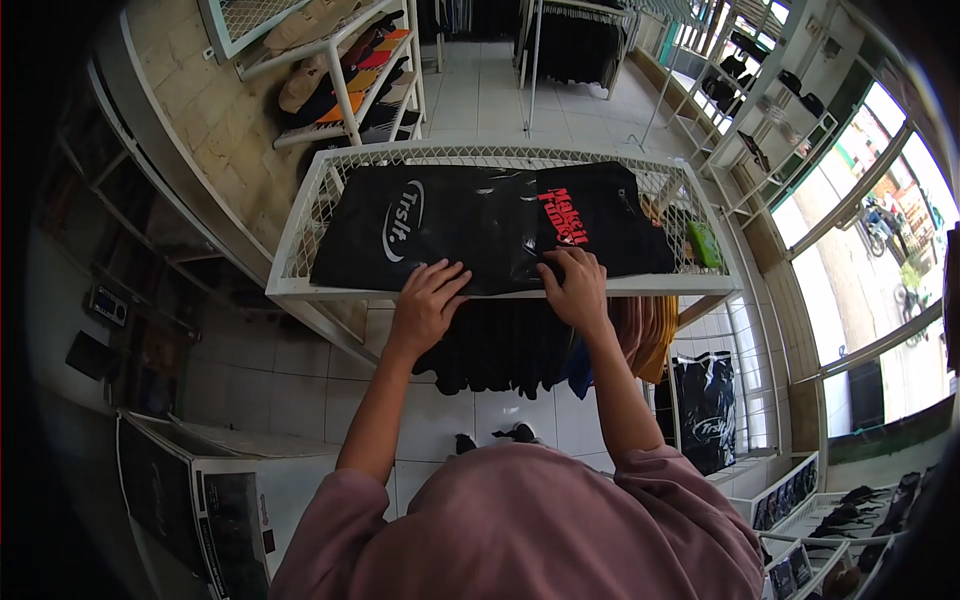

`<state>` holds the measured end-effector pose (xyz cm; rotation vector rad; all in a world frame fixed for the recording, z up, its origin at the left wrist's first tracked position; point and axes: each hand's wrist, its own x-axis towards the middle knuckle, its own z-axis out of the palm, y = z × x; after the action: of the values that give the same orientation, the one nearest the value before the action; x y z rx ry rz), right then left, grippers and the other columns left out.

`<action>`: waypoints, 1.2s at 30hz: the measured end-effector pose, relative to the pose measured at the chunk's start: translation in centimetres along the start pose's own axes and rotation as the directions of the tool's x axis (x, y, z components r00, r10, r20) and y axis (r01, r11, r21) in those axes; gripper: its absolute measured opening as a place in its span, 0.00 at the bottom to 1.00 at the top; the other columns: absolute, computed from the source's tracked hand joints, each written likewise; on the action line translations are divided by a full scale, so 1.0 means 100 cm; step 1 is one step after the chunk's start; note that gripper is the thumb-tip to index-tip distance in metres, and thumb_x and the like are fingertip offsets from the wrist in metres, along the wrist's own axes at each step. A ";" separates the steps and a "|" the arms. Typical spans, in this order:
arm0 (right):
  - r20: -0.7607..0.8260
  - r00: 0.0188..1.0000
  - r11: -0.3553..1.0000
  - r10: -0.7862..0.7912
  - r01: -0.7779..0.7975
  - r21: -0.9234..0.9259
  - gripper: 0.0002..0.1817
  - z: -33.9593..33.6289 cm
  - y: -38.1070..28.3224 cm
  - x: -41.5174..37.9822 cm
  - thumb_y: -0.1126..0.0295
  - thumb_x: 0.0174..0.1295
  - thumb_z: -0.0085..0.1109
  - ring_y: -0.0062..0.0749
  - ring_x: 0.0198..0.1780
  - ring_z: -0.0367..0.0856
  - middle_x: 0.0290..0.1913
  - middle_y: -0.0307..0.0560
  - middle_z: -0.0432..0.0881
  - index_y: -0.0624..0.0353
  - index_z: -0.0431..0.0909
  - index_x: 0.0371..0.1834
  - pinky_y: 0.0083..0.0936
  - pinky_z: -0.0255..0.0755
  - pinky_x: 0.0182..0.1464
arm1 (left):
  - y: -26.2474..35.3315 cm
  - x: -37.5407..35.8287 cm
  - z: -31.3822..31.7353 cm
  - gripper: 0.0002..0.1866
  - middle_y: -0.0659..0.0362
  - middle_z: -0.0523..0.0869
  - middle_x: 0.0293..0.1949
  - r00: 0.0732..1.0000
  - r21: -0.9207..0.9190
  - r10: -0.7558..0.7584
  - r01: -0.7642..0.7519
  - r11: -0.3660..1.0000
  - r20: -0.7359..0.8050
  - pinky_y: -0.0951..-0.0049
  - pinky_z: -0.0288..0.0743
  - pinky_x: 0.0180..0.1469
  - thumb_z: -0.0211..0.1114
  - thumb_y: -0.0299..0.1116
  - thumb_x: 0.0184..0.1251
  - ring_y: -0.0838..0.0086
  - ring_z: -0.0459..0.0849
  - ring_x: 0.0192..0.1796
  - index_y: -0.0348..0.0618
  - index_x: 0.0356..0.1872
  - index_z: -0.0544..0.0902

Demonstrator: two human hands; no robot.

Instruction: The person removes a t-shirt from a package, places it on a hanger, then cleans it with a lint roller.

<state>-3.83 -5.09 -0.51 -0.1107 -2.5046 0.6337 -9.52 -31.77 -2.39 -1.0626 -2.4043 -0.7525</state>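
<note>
A black plastic bag (455, 225) with a white "Trslt." logo lies flat on top of a white mesh rack (500, 152). At its right end, a black T-shirt (620, 230) with red "Make it Funky" lettering meets the bag's glossy edge, the two overlapping. My left hand (430, 300) rests on the bag near the front edge of the rack, fingers stretched out and apart. Bent over the place where bag and shirt meet, my right hand (577, 288) touches the cloth with its fingertips, thumb apart from the fingers.
Dark, brown and yellow garments (500, 345) hang beneath the rack. A green packet (705, 243) lies at the rack's right end. A black printed bag (704, 410) stands lower right, a white cabinet (300, 490) lower left. Shelves of caps (300, 85) line the left wall.
</note>
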 end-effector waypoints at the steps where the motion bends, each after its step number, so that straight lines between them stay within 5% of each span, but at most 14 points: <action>1: -0.030 1.000 1.000 0.006 -0.006 0.003 0.15 0.001 0.000 0.001 0.58 0.66 0.66 0.48 0.59 0.81 0.52 0.48 0.87 0.56 0.88 0.47 0.44 0.69 0.61 | -0.003 -0.001 -0.001 0.19 0.60 0.85 0.64 1.000 0.000 0.001 -0.001 1.000 -0.004 0.51 0.68 0.75 0.70 0.37 0.71 0.61 0.78 0.71 0.51 0.62 0.87; 7: -0.035 0.998 0.991 0.055 -0.050 0.125 0.18 -0.003 0.001 0.004 0.54 0.72 0.60 0.52 0.55 0.84 0.49 0.52 0.89 0.59 0.89 0.42 0.45 0.72 0.58 | -0.032 -0.010 -0.020 0.15 0.56 0.90 0.56 0.996 0.003 -0.010 0.011 1.000 -0.087 0.53 0.75 0.69 0.68 0.26 0.68 0.59 0.84 0.64 0.45 0.55 0.90; 12: -0.062 0.996 0.986 0.071 -0.060 0.157 0.18 0.001 0.001 0.003 0.54 0.72 0.60 0.51 0.54 0.84 0.49 0.52 0.89 0.59 0.89 0.42 0.44 0.72 0.58 | -0.064 -0.030 -0.058 0.14 0.51 0.91 0.51 0.960 -0.035 -0.169 0.166 0.986 -0.222 0.57 0.81 0.59 0.65 0.22 0.69 0.55 0.88 0.57 0.40 0.54 0.89; 15: -0.076 0.997 1.000 0.011 -0.011 0.011 0.19 0.008 -0.005 -0.002 0.53 0.72 0.61 0.50 0.55 0.84 0.51 0.51 0.88 0.58 0.89 0.45 0.43 0.72 0.59 | -0.077 -0.044 -0.076 0.13 0.51 0.91 0.47 0.939 0.037 -0.175 0.194 0.980 -0.297 0.59 0.83 0.54 0.65 0.22 0.71 0.56 0.89 0.52 0.40 0.53 0.89; 17: -0.250 0.964 0.995 -0.092 0.077 -0.069 0.16 0.016 -0.010 -0.007 0.56 0.70 0.64 0.47 0.54 0.83 0.46 0.49 0.87 0.59 0.87 0.43 0.41 0.71 0.59 | -0.078 -0.054 -0.086 0.13 0.52 0.91 0.43 0.915 0.074 -0.238 0.275 0.959 -0.327 0.60 0.84 0.49 0.65 0.22 0.71 0.58 0.90 0.47 0.40 0.53 0.89; 20: -0.275 0.961 0.999 -0.028 0.034 0.016 0.11 0.011 -0.068 -0.032 0.62 0.67 0.68 0.48 0.49 0.83 0.40 0.49 0.84 0.60 0.84 0.39 0.40 0.74 0.54 | -0.079 -0.066 -0.093 0.13 0.54 0.91 0.41 0.891 0.131 -0.246 0.316 0.940 -0.381 0.61 0.84 0.46 0.65 0.22 0.70 0.60 0.90 0.44 0.40 0.53 0.89; 22: -0.094 0.994 0.941 0.049 -0.014 0.338 0.10 0.026 -0.101 -0.062 0.66 0.64 0.69 0.42 0.27 0.82 0.31 0.50 0.80 0.60 0.82 0.30 0.36 0.75 0.32 | -0.077 -0.073 -0.094 0.13 0.54 0.91 0.40 0.874 0.163 -0.260 0.351 0.922 -0.410 0.61 0.84 0.46 0.65 0.22 0.70 0.60 0.90 0.43 0.40 0.53 0.89; 23: 0.061 0.998 0.918 0.014 -0.037 0.395 0.12 0.039 -0.110 -0.076 0.63 0.64 0.71 0.37 0.25 0.82 0.31 0.49 0.82 0.61 0.83 0.30 0.34 0.76 0.31 | -0.076 -0.077 -0.094 0.14 0.54 0.90 0.42 0.874 0.165 -0.258 0.350 0.922 -0.411 0.61 0.83 0.48 0.65 0.22 0.70 0.59 0.89 0.45 0.41 0.54 0.89; 24: 0.246 0.969 0.865 0.027 -0.146 0.479 0.14 0.046 -0.126 -0.082 0.59 0.63 0.73 0.36 0.28 0.85 0.34 0.50 0.85 0.61 0.86 0.34 0.31 0.78 0.33 | -0.074 -0.079 -0.094 0.15 0.53 0.90 0.44 0.875 0.166 -0.254 0.346 0.923 -0.413 0.60 0.82 0.50 0.65 0.22 0.71 0.59 0.89 0.47 0.41 0.55 0.88; 27: 0.413 0.904 0.693 0.110 -0.367 0.620 0.28 0.080 -0.162 -0.076 0.51 0.60 0.77 0.30 0.37 0.88 0.43 0.53 0.88 0.68 0.84 0.47 0.28 0.81 0.38 | -0.056 -0.080 -0.095 0.15 0.55 0.90 0.47 0.897 0.212 -0.173 0.276 0.937 -0.407 0.60 0.81 0.53 0.65 0.22 0.70 0.60 0.88 0.50 0.41 0.56 0.88; 29: 0.707 0.630 0.207 0.321 -0.775 0.597 0.29 0.079 -0.189 -0.054 0.51 0.62 0.75 0.33 0.47 0.87 0.53 0.50 0.87 0.64 0.82 0.56 0.30 0.83 0.45 | -0.046 -0.084 -0.096 0.14 0.55 0.89 0.47 0.906 0.231 -0.156 0.261 0.937 -0.393 0.60 0.81 0.53 0.68 0.23 0.67 0.61 0.87 0.50 0.40 0.52 0.89; 33: 0.582 0.714 0.209 0.389 -0.684 0.699 0.26 0.096 -0.201 -0.040 0.57 0.64 0.74 0.33 0.50 0.85 0.53 0.48 0.85 0.65 0.81 0.58 0.31 0.84 0.46 | -0.023 -0.102 -0.096 0.14 0.54 0.88 0.47 0.905 0.239 -0.165 0.274 0.932 -0.392 0.59 0.81 0.53 0.71 0.23 0.63 0.59 0.87 0.50 0.38 0.51 0.90; 36: 0.545 0.803 0.271 0.243 -0.595 0.757 0.19 0.098 -0.201 -0.038 0.60 0.65 0.72 0.30 0.45 0.84 0.48 0.44 0.86 0.65 0.85 0.50 0.30 0.80 0.47 | -0.001 -0.118 -0.092 0.16 0.52 0.88 0.48 0.915 0.201 -0.219 0.298 0.933 -0.338 0.57 0.79 0.56 0.71 0.24 0.62 0.58 0.86 0.51 0.37 0.52 0.89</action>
<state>-4.73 -27.73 -0.32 -0.2960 -1.9619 2.3806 -0.92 -43.97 -1.84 -0.4862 -2.3092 -0.6247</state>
